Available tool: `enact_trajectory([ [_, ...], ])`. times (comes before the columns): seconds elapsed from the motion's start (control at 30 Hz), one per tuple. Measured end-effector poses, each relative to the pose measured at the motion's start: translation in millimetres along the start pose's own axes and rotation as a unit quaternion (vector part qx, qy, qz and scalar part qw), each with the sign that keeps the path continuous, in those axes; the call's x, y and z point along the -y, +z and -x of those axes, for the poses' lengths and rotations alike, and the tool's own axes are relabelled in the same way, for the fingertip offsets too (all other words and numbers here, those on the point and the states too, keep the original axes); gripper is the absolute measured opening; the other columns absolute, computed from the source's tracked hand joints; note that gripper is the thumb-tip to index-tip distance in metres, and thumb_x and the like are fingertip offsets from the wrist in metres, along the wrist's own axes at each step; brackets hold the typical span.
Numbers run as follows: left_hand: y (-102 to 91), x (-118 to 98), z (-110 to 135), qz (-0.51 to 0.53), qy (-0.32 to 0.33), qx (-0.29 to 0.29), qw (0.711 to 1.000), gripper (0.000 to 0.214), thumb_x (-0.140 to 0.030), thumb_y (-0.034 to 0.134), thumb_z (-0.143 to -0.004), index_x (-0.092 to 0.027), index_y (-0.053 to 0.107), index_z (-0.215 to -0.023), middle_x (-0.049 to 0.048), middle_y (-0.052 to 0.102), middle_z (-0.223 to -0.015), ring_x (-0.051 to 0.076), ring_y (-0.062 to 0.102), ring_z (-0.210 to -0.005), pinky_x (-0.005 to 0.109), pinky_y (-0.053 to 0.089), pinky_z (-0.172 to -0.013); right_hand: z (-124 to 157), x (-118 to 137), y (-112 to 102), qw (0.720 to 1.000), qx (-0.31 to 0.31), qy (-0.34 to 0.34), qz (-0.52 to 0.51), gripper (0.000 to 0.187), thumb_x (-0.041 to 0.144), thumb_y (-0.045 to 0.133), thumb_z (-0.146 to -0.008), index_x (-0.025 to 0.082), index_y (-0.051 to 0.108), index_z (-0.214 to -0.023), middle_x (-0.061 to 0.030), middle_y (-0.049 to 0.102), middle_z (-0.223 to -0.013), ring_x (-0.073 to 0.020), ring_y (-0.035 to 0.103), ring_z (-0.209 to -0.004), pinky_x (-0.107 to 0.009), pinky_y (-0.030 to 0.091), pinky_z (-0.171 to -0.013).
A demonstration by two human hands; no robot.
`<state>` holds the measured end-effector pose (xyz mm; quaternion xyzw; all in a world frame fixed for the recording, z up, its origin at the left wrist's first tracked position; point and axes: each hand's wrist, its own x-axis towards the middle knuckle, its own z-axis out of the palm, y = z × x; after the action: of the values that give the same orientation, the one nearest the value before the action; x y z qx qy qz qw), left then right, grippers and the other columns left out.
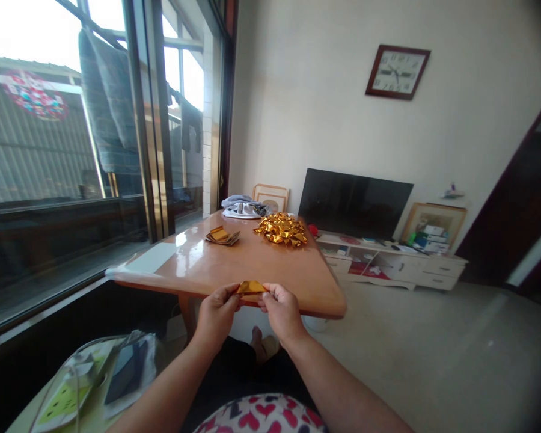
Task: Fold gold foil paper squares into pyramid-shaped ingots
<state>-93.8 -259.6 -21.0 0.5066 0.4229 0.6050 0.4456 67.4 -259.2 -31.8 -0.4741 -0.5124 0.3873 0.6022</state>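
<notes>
A small folded piece of gold foil paper point(251, 287) is pinched between both my hands, just in front of the near edge of the wooden table point(261, 264). My left hand point(217, 314) grips its left end with closed fingers. My right hand point(281, 310) grips its right end the same way. On the table's far side lies a heap of folded gold paper pieces point(282, 230). A short stack of flat gold sheets point(223, 236) sits to the left of the heap.
A bundle of cloth point(243, 207) lies at the table's far edge. Behind stand a dark TV point(355, 203) on a low white cabinet point(397, 264). A glass sliding door point(63, 180) runs along the left. A phone and packets point(117, 373) lie at lower left.
</notes>
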Motion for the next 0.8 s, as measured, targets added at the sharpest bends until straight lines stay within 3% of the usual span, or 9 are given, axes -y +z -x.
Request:
enact_trajectory([
  [0.43, -3.0, 11.4, -10.5, -0.051, 0.005, 0.012, 0.999, 0.039, -0.03, 0.071, -0.073, -0.016, 0.078, -0.109, 0.0052, 0.078, -0.087, 0.02, 0.068, -0.074, 0.029, 0.052, -0.071, -4.1, -7.3, -3.7, 0.998, 0.009, -0.027, 0.055, 0.031, 0.033, 0.061, -0.083, 0.022, 0.076, -0.108, -0.0044, 0.074, -0.081, -0.0223, 0.067, -0.074, -0.035, 0.054, -0.073],
  [0.67, -5.0, 13.0, -11.9, -0.069, 0.007, 0.016, 0.997, 0.038, -0.03, 0.071, -0.073, -0.017, 0.078, -0.108, 0.0054, 0.079, -0.085, 0.021, 0.068, -0.074, 0.029, 0.051, -0.07, -1.0, -4.5, -5.9, 0.997, 0.031, -0.043, 0.058, 0.031, 0.031, 0.06, -0.084, 0.025, 0.077, -0.11, -0.0058, 0.076, -0.096, -0.0256, 0.069, -0.091, -0.037, 0.054, -0.081],
  [0.8, -6.0, 16.1, -13.6, -0.059, 0.004, 0.02, 0.998, 0.039, -0.031, 0.072, -0.073, -0.016, 0.078, -0.109, 0.0056, 0.079, -0.085, 0.021, 0.068, -0.073, 0.029, 0.051, -0.069, -1.3, -6.4, -5.9, 0.997, 0.027, -0.038, 0.062, 0.03, 0.03, 0.061, -0.084, 0.025, 0.077, -0.109, -0.0052, 0.076, -0.09, -0.0244, 0.069, -0.085, -0.036, 0.055, -0.078],
])
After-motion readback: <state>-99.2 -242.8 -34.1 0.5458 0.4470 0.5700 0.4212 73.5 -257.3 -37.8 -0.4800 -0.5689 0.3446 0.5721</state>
